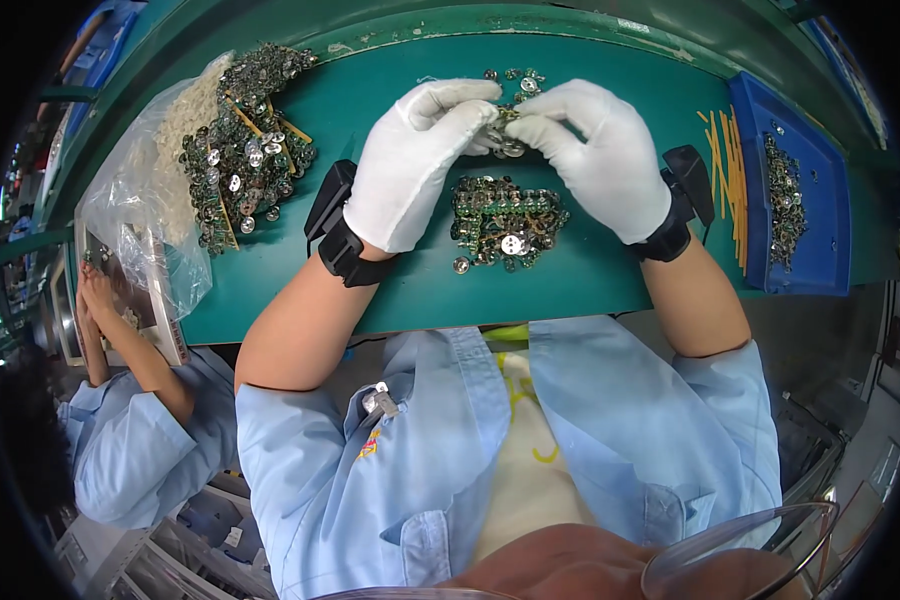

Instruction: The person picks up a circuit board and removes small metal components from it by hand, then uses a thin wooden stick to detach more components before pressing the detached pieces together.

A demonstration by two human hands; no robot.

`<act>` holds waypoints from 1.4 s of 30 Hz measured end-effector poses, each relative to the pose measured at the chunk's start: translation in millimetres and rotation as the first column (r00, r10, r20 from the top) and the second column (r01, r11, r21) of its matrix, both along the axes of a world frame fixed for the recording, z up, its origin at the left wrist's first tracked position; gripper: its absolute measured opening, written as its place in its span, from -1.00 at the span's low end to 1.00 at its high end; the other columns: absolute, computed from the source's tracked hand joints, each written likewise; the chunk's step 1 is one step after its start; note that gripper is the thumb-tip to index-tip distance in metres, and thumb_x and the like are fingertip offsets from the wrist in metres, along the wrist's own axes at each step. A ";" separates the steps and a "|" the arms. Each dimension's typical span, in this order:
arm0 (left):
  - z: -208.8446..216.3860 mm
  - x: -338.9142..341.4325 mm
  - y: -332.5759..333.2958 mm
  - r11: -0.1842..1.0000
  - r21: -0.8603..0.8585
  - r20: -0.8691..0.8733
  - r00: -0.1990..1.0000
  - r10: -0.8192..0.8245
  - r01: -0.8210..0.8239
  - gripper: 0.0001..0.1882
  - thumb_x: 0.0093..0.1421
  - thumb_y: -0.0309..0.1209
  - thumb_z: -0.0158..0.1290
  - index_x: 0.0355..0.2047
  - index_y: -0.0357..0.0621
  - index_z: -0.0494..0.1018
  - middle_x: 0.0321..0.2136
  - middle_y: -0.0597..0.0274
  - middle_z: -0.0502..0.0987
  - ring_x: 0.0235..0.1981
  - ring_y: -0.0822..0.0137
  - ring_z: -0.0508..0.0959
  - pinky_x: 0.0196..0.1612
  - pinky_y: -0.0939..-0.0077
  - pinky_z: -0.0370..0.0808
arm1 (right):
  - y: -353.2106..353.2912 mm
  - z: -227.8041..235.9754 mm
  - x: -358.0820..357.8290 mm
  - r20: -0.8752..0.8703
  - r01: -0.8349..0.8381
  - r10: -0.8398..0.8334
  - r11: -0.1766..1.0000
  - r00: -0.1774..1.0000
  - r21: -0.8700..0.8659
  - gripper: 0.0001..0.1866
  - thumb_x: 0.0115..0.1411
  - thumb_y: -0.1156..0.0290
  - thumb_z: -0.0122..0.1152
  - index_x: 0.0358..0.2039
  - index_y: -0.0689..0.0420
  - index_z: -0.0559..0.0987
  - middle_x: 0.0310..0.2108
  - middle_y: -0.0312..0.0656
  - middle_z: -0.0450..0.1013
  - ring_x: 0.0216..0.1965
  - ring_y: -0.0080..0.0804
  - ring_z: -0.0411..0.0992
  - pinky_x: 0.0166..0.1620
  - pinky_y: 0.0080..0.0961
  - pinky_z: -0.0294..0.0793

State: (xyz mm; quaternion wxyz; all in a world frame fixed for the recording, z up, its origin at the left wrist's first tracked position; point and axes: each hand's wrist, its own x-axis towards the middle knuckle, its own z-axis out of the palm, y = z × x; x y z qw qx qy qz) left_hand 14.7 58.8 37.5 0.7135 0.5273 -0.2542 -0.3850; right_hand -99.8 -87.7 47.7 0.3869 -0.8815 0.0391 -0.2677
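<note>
Both my hands wear white gloves and meet above the green work surface [370,90]. My left hand [415,155] is closed in a pinch, its fingertips on a small shiny electronic part. From the other side my right hand [600,150] pinches at the same small part [507,116], which the fingers partly cover. Several loose round metallic parts [526,82] lie just beyond the fingertips. Nearer to me, between the wrists, is a stacked pile of small green and silver parts [510,215] with round metal discs.
On the left a big heap of similar parts [260,150] adjoins a clear plastic bag [130,200] of pale pieces. Thin yellowish sticks [738,190] lie beside a blue tray [828,220] holding more parts. A co-worker's hands [95,290] show at the far left.
</note>
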 end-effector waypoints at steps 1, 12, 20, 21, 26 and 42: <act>1.2 -0.4 -0.3 1.000 0.001 -0.017 1.000 -0.013 0.013 -0.71 0.17 -0.38 0.03 -0.17 -0.34 0.40 -0.34 0.21 0.49 -0.42 0.50 0.47 -0.27 0.66 0.41 | -0.2 -1.1 0.2 -0.046 -0.018 0.018 1.000 0.999 -0.001 -0.83 0.06 0.40 0.22 -0.40 0.23 0.53 -0.45 -0.22 0.45 -0.42 -0.47 0.39 -0.31 -0.57 0.35; -6.9 8.0 1.2 0.981 0.002 -0.102 0.976 -0.192 0.193 -0.72 0.16 -0.36 0.05 -0.22 -0.34 0.43 -0.42 0.22 0.50 -0.45 0.49 0.48 -0.33 0.69 0.41 | -4.8 -2.0 -1.1 -0.118 -0.118 0.280 0.700 0.953 0.705 -0.82 0.17 0.40 0.10 -0.38 0.27 0.52 -0.46 -0.28 0.44 -0.38 -0.59 0.36 -0.27 -0.67 0.32; -2.1 6.2 -4.2 0.992 0.101 0.054 0.995 -0.085 0.079 -0.77 0.14 -0.41 0.07 -0.25 -0.33 0.45 -0.43 0.24 0.51 -0.45 0.50 0.46 -0.33 0.68 0.39 | -9.1 -2.4 2.5 -0.210 -0.009 0.119 0.887 0.970 0.462 -0.85 0.16 0.42 0.10 -0.38 0.27 0.51 -0.45 -0.30 0.43 -0.39 -0.62 0.33 -0.27 -0.68 0.30; -1.1 3.8 -3.9 0.990 0.126 0.130 0.988 -0.082 0.066 -0.78 0.13 -0.42 0.08 -0.27 -0.33 0.47 -0.45 0.25 0.51 -0.46 0.51 0.47 -0.35 0.70 0.39 | -7.7 -2.9 2.3 -0.232 -0.009 0.108 0.920 0.967 0.392 -0.85 0.16 0.43 0.10 -0.38 0.26 0.51 -0.45 -0.31 0.43 -0.38 -0.62 0.33 -0.27 -0.68 0.30; -3.6 1.0 -0.2 0.984 0.177 0.466 0.880 -0.093 0.011 -0.81 0.10 -0.44 0.09 -0.31 -0.30 0.49 -0.48 0.27 0.52 -0.47 0.53 0.45 -0.36 0.68 0.38 | -4.6 -1.9 -1.1 -0.209 -0.118 0.183 0.950 0.961 0.290 -0.86 0.16 0.43 0.09 -0.37 0.25 0.52 -0.44 -0.31 0.43 -0.38 -0.63 0.34 -0.27 -0.68 0.31; -2.0 -2.8 -4.2 0.971 0.239 0.550 0.821 -0.156 0.024 -0.86 0.10 -0.47 0.10 -0.34 -0.27 0.46 -0.43 0.29 0.51 -0.43 0.55 0.45 -0.31 0.71 0.38 | -5.0 -8.1 5.9 -0.204 0.103 -0.121 0.990 0.972 -0.096 -0.81 0.12 0.38 0.13 -0.38 0.26 0.56 -0.50 -0.31 0.45 -0.44 -0.62 0.38 -0.35 -0.67 0.35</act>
